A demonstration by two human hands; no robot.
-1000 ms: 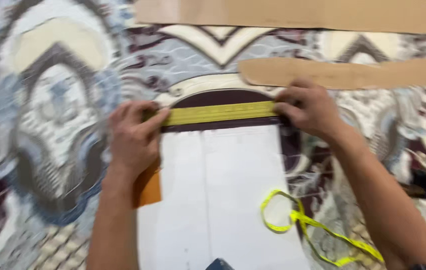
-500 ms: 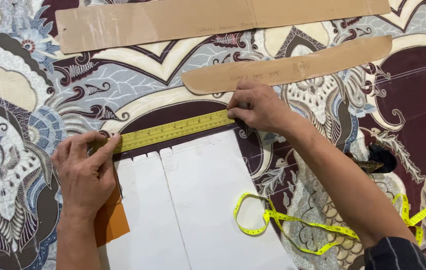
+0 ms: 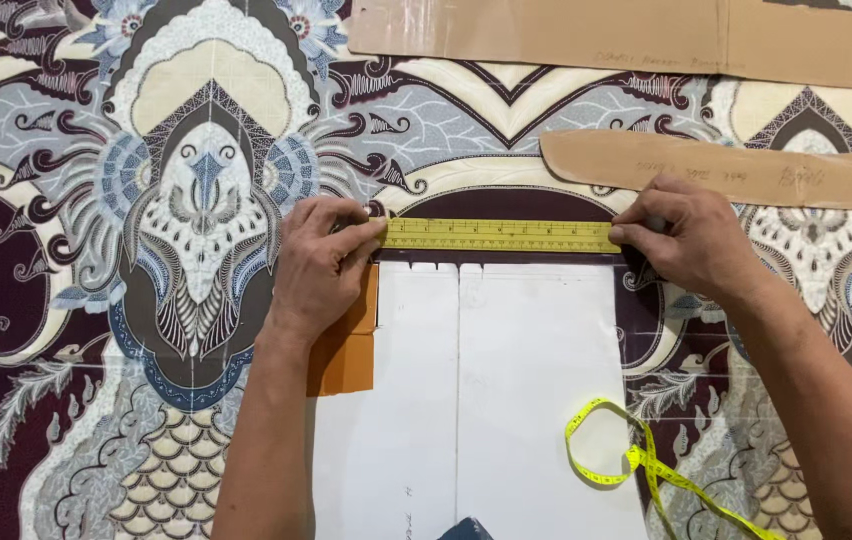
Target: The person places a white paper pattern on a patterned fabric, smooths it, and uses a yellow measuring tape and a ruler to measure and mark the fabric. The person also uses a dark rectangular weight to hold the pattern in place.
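Observation:
My left hand pinches one end of a yellow measuring tape, and my right hand pinches the other end. The tape is stretched flat and level on patterned batik cloth, just above the top edge of two white paper pattern pieces lying side by side. An orange paper piece sticks out at the left of the white ones, partly under my left hand and wrist.
The loose rest of the yellow tape curls on the white paper at lower right. A curved brown card pattern lies just above my right hand, and a long brown card strip runs along the top.
The view has shifted, and the tape now lies level instead of slanted. Both hands still hold its ends above the white paper.

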